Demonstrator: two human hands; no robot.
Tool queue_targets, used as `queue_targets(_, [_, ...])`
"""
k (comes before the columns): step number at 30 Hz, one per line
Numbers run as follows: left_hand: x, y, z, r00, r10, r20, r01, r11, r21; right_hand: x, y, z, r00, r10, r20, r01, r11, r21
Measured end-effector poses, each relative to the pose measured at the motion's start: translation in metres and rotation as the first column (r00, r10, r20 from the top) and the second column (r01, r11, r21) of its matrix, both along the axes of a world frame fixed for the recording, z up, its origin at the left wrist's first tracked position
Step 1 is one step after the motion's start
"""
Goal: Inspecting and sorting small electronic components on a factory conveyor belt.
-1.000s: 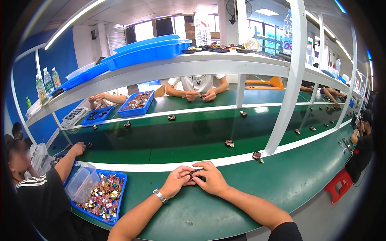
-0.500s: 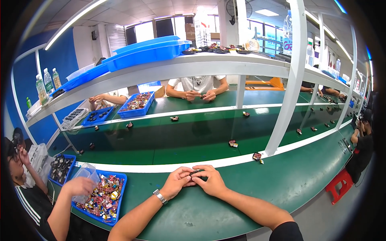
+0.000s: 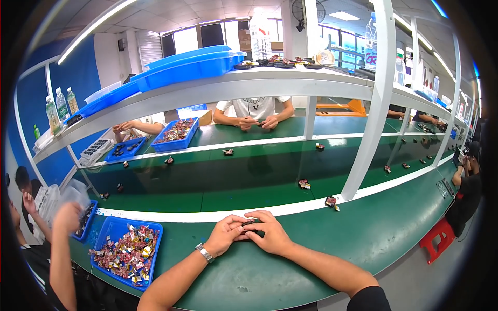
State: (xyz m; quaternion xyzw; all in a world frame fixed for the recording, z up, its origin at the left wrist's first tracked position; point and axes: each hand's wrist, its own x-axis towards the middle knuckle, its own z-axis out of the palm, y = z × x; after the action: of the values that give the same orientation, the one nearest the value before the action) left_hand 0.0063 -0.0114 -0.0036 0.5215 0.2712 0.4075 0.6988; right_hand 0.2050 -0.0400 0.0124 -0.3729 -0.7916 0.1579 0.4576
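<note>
Both hands pinched together on one small dark part at the green bench edge.

My left hand [image 3: 224,234] and right hand [image 3: 271,233] close fingertips on the small dark part [image 3: 249,224]; long axis probably runs left-right, mostly hidden. Blue parts tray [image 3: 150,264] left; conveyor belt [image 3: 218,181] beyond.

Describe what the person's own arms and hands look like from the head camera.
Both forearms are bare, with no gloves on either hand. The left hand has a silver metal-link wristwatch at the wrist. The right hand wears nothing; a black short sleeve shows at the upper arm.
</note>
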Motion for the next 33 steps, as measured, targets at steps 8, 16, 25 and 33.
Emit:
queue_targets(8, [0.0015, -0.0004, -0.0009, 0.998, -0.017, 0.067, 0.018, 1.0, -0.02, 0.0007, 0.001, -0.0006, 0.998, -0.053, -0.032, 0.054, 0.998, 0.012])
queue_targets(16, [0.0009, 0.0008, -0.0041, 0.998, -0.002, 0.059, 0.002, 1.0, 0.003, 0.0019, 0.0043, -0.003, 0.998, 0.006, -0.063, -0.011, 0.997, -0.072])
queue_targets(25, [0.0048, -0.0013, 0.0003, 0.999, 0.042, 0.031, -0.042, 0.999, -0.019, 0.0007, 0.0022, 0.0038, 1.0, -0.003, 0.03, 0.003, 1.0, 0.007])
queue_targets(33, [0.0047, -0.0022, 0.0024, 0.999, 0.05, 0.022, -0.048, 0.997, -0.058, 0.0046, 0.0072, 0.0038, 0.99, -0.09, 0.113, 0.045, 0.934, 0.354])
